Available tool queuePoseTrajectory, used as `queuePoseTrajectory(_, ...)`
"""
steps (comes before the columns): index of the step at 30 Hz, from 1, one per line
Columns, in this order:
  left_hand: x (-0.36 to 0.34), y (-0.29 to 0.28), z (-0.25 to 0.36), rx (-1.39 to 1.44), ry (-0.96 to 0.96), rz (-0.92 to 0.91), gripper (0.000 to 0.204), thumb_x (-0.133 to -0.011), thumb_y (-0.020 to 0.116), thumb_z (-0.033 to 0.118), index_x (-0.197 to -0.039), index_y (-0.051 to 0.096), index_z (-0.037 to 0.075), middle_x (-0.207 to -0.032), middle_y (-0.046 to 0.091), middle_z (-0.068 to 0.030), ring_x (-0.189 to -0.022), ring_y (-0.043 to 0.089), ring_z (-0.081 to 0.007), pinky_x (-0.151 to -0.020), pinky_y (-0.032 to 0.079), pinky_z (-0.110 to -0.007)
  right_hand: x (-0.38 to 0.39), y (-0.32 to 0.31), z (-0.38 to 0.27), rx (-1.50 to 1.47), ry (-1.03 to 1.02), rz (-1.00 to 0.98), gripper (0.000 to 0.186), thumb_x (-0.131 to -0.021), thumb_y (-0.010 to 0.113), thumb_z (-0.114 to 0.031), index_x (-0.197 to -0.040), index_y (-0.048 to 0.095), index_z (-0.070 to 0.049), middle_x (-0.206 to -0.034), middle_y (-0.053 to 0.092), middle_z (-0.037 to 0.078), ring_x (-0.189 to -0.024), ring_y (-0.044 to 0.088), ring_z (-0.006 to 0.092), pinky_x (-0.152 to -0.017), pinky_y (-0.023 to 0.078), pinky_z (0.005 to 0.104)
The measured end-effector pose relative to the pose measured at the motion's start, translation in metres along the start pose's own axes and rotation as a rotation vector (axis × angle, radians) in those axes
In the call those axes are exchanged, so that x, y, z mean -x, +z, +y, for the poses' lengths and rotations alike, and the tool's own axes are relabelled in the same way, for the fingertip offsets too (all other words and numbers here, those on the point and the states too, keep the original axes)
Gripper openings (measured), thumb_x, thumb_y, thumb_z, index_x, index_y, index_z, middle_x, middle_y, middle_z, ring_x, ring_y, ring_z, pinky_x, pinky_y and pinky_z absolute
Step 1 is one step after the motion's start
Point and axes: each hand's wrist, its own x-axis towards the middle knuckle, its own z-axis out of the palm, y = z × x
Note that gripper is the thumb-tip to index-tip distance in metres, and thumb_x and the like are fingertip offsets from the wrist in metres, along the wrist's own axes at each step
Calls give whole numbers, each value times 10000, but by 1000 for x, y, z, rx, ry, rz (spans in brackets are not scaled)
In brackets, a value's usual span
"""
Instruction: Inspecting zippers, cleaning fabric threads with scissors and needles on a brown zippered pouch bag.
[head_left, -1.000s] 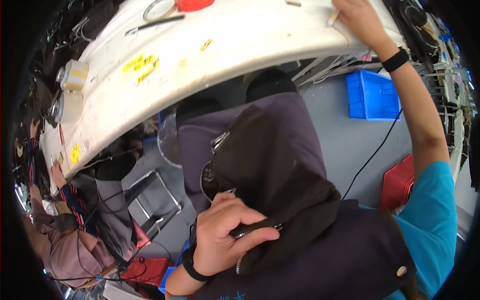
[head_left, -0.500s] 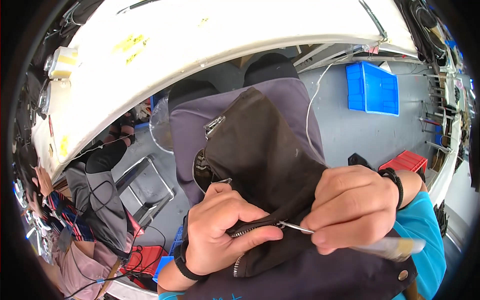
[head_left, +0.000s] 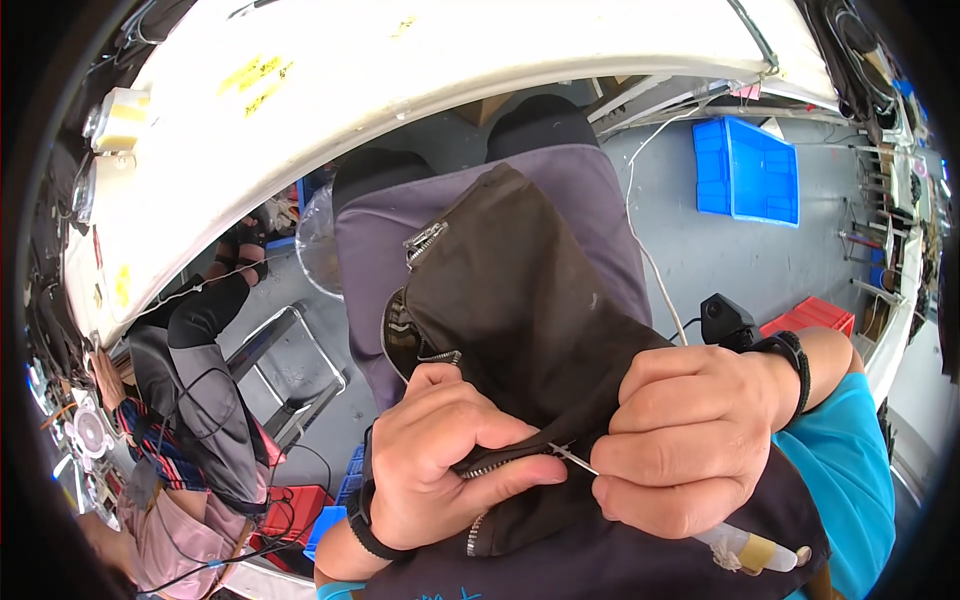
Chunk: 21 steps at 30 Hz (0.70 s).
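Observation:
A dark brown fabric piece (head_left: 530, 280) with metal zipper teeth (head_left: 487, 466) along its edges lies across my lap, over a purple-grey apron (head_left: 600, 220). My left hand (head_left: 440, 460) pinches the folded zippered edge between thumb and fingers. My right hand (head_left: 690, 430) is closed round a slim tool with a metal shaft (head_left: 580, 461) and a translucent handle banded with yellow tape (head_left: 758, 552). The tool's tip meets the fabric edge just past my left thumb; its exact shape is too small to tell. A metal zipper slider (head_left: 425, 240) shows at the fabric's upper left edge.
Beyond my knees curves a white table (head_left: 400, 90). A blue crate (head_left: 750, 175) and a red crate (head_left: 812, 318) stand on the floor to the right, with a white cable (head_left: 640, 230) nearby. At left are a metal-framed stool (head_left: 300, 370) and another seated person (head_left: 190, 400).
My right hand has rolled over and edged left, and the tool's handle end has swung down and toward me. My left hand keeps its pinch on the fabric.

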Motion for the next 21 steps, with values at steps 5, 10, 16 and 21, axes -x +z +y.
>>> queuePoseTrajectory(5,-1,2,0,-6,14,-1,306,-608,876,282,-749,666,110,-662,636,17,-568,554,-156,-659,387,-289,3,-7,1,-36,19,-43,128,-729,694,-67,-832,621,-44,-782,607,89,-588,514,164,-488,404,254)
queuePoseTrajectory(10,0,2,0,23,7,2,307,-605,881,274,-748,664,109,-653,625,16,-571,552,-151,-660,385,-288,6,5,2,-91,17,138,128,-722,682,-42,-830,613,-41,-780,607,97,-567,505,170,-462,386,260)
queuePoseTrajectory(16,0,2,1,22,20,9,308,-606,882,270,-747,662,107,-650,618,16,-571,551,-152,-662,384,-290,5,0,3,-83,25,47,140,-722,702,-54,-828,613,-36,-775,612,103,-544,505,170,-445,382,254)
queuePoseTrajectory(21,0,1,2,25,17,-1,316,-598,886,270,-746,661,105,-647,614,15,-569,547,-153,-660,383,-291,3,6,4,-97,20,124,123,-723,689,-47,-821,617,-31,-771,609,108,-545,505,170,-436,376,257)
